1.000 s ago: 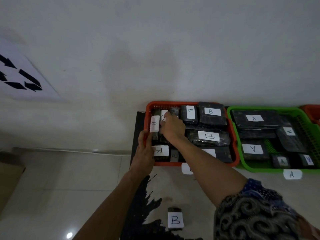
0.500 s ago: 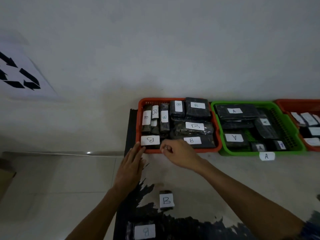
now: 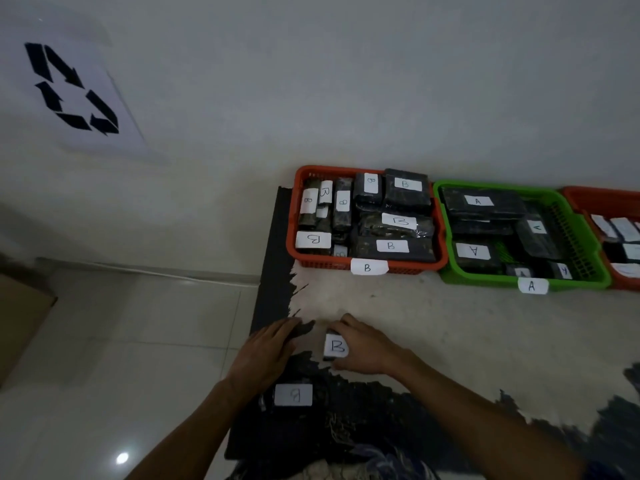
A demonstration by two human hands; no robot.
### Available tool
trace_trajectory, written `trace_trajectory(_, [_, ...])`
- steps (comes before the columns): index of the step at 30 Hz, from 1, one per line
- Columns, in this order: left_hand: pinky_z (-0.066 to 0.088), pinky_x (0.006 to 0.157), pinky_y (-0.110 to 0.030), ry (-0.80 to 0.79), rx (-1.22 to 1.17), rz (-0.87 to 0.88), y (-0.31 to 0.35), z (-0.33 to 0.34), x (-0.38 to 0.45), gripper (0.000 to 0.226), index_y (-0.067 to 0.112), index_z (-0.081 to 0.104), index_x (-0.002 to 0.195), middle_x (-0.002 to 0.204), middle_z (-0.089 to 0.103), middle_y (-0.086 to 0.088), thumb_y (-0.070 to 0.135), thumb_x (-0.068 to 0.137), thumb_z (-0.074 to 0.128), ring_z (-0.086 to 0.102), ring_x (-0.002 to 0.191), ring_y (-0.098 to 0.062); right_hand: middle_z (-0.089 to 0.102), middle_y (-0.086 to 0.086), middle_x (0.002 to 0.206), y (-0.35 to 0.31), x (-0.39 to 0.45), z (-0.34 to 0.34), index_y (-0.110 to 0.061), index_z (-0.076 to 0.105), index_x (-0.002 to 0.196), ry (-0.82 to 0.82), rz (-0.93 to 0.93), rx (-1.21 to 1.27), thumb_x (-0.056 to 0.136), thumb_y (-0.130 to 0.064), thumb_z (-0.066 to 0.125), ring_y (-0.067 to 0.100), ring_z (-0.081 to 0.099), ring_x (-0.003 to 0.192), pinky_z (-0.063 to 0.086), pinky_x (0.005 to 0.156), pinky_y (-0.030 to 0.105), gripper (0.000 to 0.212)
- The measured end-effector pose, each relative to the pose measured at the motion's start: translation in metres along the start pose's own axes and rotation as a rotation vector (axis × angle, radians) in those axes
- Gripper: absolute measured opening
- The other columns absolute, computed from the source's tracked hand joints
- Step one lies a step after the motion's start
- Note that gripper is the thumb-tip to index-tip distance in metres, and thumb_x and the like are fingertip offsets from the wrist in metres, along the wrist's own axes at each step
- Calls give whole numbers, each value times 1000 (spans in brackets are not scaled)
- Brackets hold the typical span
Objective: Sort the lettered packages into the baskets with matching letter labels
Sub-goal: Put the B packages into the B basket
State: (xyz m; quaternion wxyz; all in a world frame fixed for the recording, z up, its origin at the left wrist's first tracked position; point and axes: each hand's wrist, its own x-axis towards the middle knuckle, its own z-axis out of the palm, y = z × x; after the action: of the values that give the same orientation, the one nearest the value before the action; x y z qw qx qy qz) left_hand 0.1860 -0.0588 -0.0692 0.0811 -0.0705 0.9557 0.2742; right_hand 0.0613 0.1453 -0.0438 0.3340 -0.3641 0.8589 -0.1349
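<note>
While the right hand [image 3: 363, 348] pinches a small B package [image 3: 335, 346] on the worktop [image 3: 450, 327], the left hand [image 3: 266, 351] rests flat, fingers relaxed.

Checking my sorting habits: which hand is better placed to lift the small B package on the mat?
Right. The right hand already curls around the small B package, and it is on the side nearer the B basket. The left hand lies flat beside it.

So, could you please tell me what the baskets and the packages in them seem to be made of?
The orange basket and green basket look like moulded plastic: bright, with slotted walls. The packages seem wrapped in dark glossy film, creased and glinting, with white paper labels; the contents are hidden.
</note>
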Motion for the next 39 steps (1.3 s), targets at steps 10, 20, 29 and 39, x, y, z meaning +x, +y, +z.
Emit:
trace_trajectory(10, [47, 99, -36, 136, -145, -39, 24, -17, 11, 47, 28, 28, 145, 149, 36, 3, 39, 100, 37, 50, 121, -17, 53, -9, 113, -27, -1, -66, -35, 41, 130, 448, -7, 200, 74, -45, 76, 11, 54, 100, 50, 78, 32, 66])
trace_trajectory(20, [35, 112, -40, 266, -59, 64, 62, -62, 79, 49, 24, 30, 145, 153, 30, 0, 34, 99, 43, 34, 138, -18, 38, 1, 123, -17, 43, -137, -26, 47, 136, 529, 56, 210, 81, -10, 73, 17, 48, 107, 40, 87, 24, 62])
trace_trajectory(29, [21, 117, -50, 155, 68, 33, 49, -66, 108, 55, 26, 21, 148, 159, 13, 2, 31, 98, 43, 6, 147, -24, 50, 0, 130, -11, 69, -148, -26, 50, 137, 490, 94, -60, 78, -21, 77, 26, 42, 120, 42, 99, 39, 65])
trace_trajectory(39, [12, 115, -56, 74, 193, -43, 37, -63, 143, 55, 26, 15, 149, 160, 4, -1, 44, 99, 32, -7, 147, -26, 56, 1, 102, -5, 90, -157, -22, 53, 105, 395, 68, -226, 75, -31, 78, 23, 47, 103, 35, 76, 32, 39])
